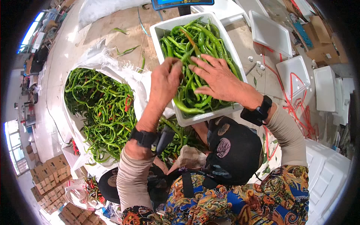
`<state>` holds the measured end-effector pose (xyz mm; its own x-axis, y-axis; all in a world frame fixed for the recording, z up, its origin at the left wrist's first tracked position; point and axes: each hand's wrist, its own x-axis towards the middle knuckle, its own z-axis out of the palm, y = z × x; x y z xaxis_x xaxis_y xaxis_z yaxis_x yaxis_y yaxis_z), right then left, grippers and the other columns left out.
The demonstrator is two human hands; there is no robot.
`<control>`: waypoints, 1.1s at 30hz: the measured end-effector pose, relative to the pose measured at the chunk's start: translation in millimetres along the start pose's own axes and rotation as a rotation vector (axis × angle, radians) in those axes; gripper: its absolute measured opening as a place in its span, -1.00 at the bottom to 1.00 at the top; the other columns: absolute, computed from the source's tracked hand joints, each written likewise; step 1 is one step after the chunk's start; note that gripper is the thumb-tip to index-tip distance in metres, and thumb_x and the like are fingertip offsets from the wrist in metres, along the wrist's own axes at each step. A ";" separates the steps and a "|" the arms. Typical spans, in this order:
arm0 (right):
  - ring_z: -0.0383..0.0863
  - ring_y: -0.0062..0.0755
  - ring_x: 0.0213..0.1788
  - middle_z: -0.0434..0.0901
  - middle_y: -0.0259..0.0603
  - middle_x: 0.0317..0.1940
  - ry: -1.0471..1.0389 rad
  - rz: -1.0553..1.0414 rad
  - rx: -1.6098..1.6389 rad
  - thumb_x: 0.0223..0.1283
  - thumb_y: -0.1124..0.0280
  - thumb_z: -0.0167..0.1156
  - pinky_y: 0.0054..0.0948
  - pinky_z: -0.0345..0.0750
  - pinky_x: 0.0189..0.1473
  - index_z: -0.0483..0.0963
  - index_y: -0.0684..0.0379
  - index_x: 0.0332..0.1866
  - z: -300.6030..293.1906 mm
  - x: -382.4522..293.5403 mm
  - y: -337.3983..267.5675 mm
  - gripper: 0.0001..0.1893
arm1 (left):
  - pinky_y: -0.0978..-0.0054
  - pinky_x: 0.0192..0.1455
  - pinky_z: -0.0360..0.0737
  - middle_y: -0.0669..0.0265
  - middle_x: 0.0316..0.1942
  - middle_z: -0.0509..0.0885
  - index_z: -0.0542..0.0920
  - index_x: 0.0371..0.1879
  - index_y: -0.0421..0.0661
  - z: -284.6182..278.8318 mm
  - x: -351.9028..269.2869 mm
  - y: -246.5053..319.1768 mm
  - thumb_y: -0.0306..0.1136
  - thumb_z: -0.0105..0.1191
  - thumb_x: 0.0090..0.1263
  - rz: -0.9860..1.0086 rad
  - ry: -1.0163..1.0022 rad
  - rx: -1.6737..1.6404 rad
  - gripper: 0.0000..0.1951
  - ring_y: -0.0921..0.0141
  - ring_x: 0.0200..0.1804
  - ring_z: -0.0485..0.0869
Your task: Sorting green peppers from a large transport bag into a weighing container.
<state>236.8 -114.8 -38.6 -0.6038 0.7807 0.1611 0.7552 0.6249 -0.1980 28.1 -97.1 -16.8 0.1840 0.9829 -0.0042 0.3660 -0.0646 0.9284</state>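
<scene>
A white foam box (185, 120) full of long green chili peppers (208, 39) stands in front of me. Over its left side my left hand (166, 80) is slightly blurred, with its fingers curled together around the stem end of a chili pepper (191, 40) that is partly orange-red. My right hand (216, 78) lies palm down over the peppers, fingers spread and nothing gripped. Left of the box, a white woven sack (140, 84) gapes open, holding a large heap of thin green peppers (104, 112) with a few red ones.
A scale display (182, 2) on a post rises behind the box. Foam lids (270, 33) and tangled red strapping (302, 112) lie on the right. Loose peppers (128, 50) are scattered on the floor. Below the box is a person's dark patterned hat (236, 149). Stacked cartons (52, 174) stand lower left.
</scene>
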 end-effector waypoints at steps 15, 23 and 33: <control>0.40 -0.24 0.01 0.47 -0.27 -0.11 -0.237 -0.222 0.241 -0.15 0.29 0.40 -0.26 0.32 0.03 0.60 0.10 -0.21 -20.5 -11.8 -5.7 -0.68 | 0.40 -0.29 0.59 0.13 -0.34 0.69 0.62 -0.03 -0.13 -91.8 -16.1 -21.2 -0.33 0.18 0.28 0.042 0.039 0.443 -0.70 0.34 -0.36 0.69; 0.46 -0.24 -0.05 0.47 -0.28 -0.16 -0.233 -0.218 0.295 -0.12 0.34 0.38 -0.24 0.37 -0.01 0.59 0.08 -0.18 -11.8 -15.2 -9.6 -0.69 | 0.23 -0.26 0.61 0.18 -0.38 0.53 0.48 -0.38 -0.10 17.8 -55.4 -18.2 -0.56 0.07 0.05 0.282 -0.191 0.876 -0.84 0.14 -0.24 0.62; 0.58 -0.11 -0.12 0.58 -0.11 -0.17 0.118 0.150 0.399 0.07 0.41 0.28 -0.31 0.53 -0.06 0.56 0.22 -0.08 -60.8 -70.7 13.1 -0.71 | 0.20 -0.19 0.60 0.16 -0.28 0.58 0.56 -0.30 -0.05 18.2 -37.8 -19.4 -0.44 0.10 0.14 0.184 -0.351 0.976 -0.85 0.12 -0.17 0.63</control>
<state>305.0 -162.0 6.2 -0.4441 0.8719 0.2063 0.6607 0.4742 -0.5819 30.6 -136.1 -41.5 0.5084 0.8487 -0.1457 0.8525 -0.4721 0.2244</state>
